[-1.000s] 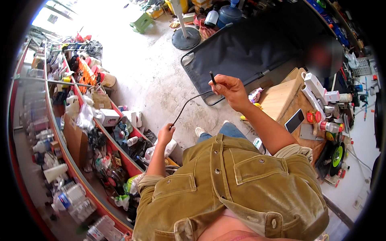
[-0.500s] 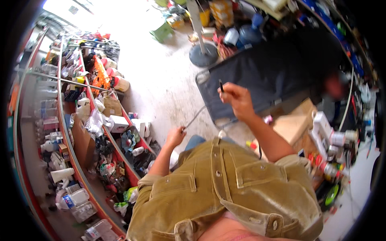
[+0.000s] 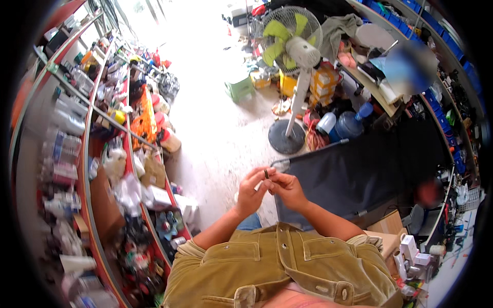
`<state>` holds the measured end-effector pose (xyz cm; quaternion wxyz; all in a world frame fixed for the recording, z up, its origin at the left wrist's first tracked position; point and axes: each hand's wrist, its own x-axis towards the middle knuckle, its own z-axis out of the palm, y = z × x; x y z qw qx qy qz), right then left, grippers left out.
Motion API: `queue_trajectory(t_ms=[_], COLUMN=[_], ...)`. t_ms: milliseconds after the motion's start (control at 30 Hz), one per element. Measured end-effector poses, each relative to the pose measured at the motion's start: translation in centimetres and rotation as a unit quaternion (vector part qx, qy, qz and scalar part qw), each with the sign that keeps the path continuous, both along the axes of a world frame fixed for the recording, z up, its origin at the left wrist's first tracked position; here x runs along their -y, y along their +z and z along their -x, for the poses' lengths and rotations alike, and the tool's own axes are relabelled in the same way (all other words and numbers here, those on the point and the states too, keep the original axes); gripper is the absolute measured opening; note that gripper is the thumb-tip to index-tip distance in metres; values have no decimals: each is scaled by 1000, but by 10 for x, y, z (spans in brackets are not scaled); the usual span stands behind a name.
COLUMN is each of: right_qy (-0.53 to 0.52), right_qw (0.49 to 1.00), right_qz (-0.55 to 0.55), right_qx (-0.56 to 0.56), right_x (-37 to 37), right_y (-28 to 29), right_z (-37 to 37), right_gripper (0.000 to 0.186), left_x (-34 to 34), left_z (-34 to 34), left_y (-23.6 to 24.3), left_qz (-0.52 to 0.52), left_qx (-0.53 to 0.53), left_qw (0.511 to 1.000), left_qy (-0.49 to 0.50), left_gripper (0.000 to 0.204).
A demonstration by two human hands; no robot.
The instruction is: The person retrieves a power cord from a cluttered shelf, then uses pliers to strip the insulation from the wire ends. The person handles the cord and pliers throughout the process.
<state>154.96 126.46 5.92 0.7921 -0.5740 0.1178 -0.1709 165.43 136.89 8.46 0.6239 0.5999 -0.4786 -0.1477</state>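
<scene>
Head view, left hand (image 3: pixel 251 192) and right hand (image 3: pixel 288 189) pinching small dark cylinder (image 3: pixel 266 173)

At the bottom of the frame the person wears an olive-tan corduroy shirt (image 3: pixel 277 267) with a soft, velvety sheen. It has two flapped chest pockets, each stitched along the edge, and small round metal snaps on the front placket and pocket flaps. The sleeves are rolled up, leaving cream-coloured cuffs bunched at the elbows. Both forearms are bare, as are the left hand (image 3: pixel 252 191) and right hand (image 3: pixel 288 189) near the frame's centre.
</scene>
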Motion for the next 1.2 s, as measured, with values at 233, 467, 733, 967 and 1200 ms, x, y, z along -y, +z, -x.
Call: queue_trajectory(t_ms=[233,467,733,967,1200], right_qy=[5,-94,-84,21,148], right_qw=[1000,989,986,992,981], right_qz=[-2,94,83,121,122], right_qx=[-11,-71,-119,-30,-8], right_x=[22,92,196,301,368], right_y=[30,0,-8,15,34], right_z=[-179,-302,-490,-734,-905], right_gripper=[16,10,16,20,19], left_x=[22,46,103,176,238], left_z=[-190,-334,-517,-691,-831], left_y=[11,22,-7,3,-2], left_qz=[19,144,126,132,162], left_qx=[-124,-306,-339,-331,-331], left_qw=[992,941,927,912,897], left_qy=[-29,-4,104,202,243], left_gripper=[10,15,21,24,21])
